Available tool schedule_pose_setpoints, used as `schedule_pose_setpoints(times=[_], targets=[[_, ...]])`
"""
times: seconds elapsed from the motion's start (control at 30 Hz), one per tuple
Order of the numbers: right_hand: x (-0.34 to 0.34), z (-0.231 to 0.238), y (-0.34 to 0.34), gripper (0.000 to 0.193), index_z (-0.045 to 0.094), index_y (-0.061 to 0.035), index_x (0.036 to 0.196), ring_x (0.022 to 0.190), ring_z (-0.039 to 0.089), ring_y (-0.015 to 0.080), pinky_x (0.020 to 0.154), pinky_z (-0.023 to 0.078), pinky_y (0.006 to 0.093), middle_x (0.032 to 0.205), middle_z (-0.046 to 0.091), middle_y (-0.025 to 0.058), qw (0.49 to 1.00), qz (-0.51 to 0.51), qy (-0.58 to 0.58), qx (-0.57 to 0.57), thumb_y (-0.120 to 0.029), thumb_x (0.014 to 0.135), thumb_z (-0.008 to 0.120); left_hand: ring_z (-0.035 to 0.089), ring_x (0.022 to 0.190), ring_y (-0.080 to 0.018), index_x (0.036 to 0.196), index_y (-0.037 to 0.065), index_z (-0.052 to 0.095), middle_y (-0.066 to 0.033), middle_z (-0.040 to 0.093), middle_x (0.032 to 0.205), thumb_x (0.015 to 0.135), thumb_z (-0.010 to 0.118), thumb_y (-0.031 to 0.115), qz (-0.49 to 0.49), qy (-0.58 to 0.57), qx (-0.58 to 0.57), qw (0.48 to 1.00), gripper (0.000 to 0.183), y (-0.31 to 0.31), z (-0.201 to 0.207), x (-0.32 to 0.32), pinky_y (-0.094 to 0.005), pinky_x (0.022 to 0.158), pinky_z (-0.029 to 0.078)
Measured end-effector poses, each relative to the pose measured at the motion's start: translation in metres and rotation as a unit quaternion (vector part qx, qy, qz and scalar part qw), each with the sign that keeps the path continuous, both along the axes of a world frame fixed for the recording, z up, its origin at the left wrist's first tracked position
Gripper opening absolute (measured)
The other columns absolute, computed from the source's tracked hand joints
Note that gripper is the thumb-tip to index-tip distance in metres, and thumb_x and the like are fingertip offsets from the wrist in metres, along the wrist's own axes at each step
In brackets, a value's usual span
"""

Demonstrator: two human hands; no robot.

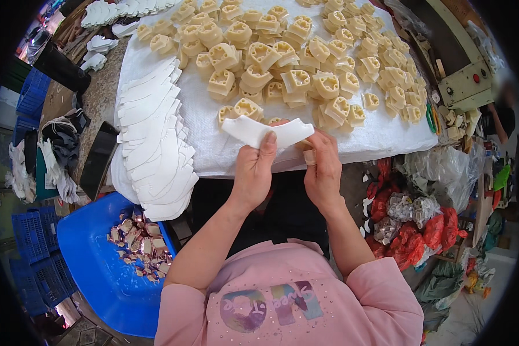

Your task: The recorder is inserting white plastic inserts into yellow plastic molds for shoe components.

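My left hand pinches a white, curved, flat piece with notched ends, its thumb lying on the upper face. At the piece's right end my right hand is closed with bent fingers, gripping that end. A small pale band or part shows at its fingers; I cannot make out which. Just beyond my hands many cream moulded plastic parts with hollow, ribbed tops cover the table. To the left lies a long overlapping row of similar white pieces.
A white woven sheet covers the table. Below its left edge stands a blue tub with shiny pinkish scraps. A dark flat panel leans at left. Red and clear plastic bags are heaped at right; a person is beyond.
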State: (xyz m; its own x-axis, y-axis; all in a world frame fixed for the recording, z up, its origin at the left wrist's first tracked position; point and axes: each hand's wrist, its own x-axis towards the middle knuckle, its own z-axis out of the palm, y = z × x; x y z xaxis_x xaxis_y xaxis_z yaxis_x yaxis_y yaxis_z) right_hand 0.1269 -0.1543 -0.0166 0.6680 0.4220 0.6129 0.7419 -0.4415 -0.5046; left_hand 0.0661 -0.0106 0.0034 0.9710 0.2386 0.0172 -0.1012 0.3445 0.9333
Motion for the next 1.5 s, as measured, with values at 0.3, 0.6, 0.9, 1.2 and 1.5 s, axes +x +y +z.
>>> schedule_pose_setpoints(times=[0.3,0.6,0.9,1.2,1.5], targets=[[-0.003,0.003,-0.012,0.037,0.058,-0.0034,0.11,0.089,0.058,0.0263,0.078,0.048,0.0331,0.099,0.055,0.0129,0.994,0.017,0.097,0.046,0.008,0.075,0.063,0.054,0.082,-0.0103,0.109,-0.004,0.059,-0.0058,0.064,0.095,0.1,0.041,0.026,0.079,-0.023,0.001,0.997,0.036,0.01,0.0,-0.015,-0.026,0.074,0.043],[-0.037,0.048,0.03,0.031,0.054,-0.003,0.11,0.092,0.06,0.0225,0.074,0.051,0.0307,0.104,0.06,0.0152,0.901,0.276,0.225,0.248,0.004,0.081,0.063,0.055,0.089,-0.0108,0.109,-0.006,0.055,-0.0102,0.06,0.103,0.098,0.045,0.019,0.147,0.026,-0.11,0.983,0.03,0.008,0.011,-0.056,-0.0259,0.075,0.044],[-0.045,0.035,0.056,0.046,0.055,-0.0037,0.111,0.086,0.058,0.03,0.072,0.049,0.036,0.104,0.06,0.0162,0.926,0.29,0.021,0.242,0.011,0.069,0.061,0.055,0.107,-0.0181,0.123,-0.012,0.046,-0.016,0.056,0.115,0.1,0.039,0.017,0.122,-0.035,-0.188,0.974,0.038,0.01,0.024,-0.081,-0.03,0.092,0.044],[-0.043,0.034,0.056,0.051,0.057,-0.0033,0.111,0.085,0.057,0.0289,0.071,0.048,0.0353,0.103,0.06,0.014,0.933,0.276,0.01,0.23,0.014,0.063,0.062,0.053,0.111,-0.0212,0.123,-0.011,0.045,-0.0173,0.054,0.12,0.099,0.036,0.018,0.104,0.011,-0.054,0.993,0.038,0.01,0.023,-0.085,-0.035,0.096,0.041],[-0.043,0.036,0.054,0.051,0.057,-0.0089,0.11,0.078,0.049,0.0251,0.071,0.041,0.0364,0.098,0.063,0.0083,0.955,0.217,-0.056,0.191,0.01,0.063,0.063,0.036,0.054,-0.0042,0.121,-0.007,0.054,0.0036,0.045,0.06,0.098,0.039,0.021,0.167,0.013,0.14,0.976,0.039,0.004,0.023,-0.089,-0.0223,0.05,0.029]])
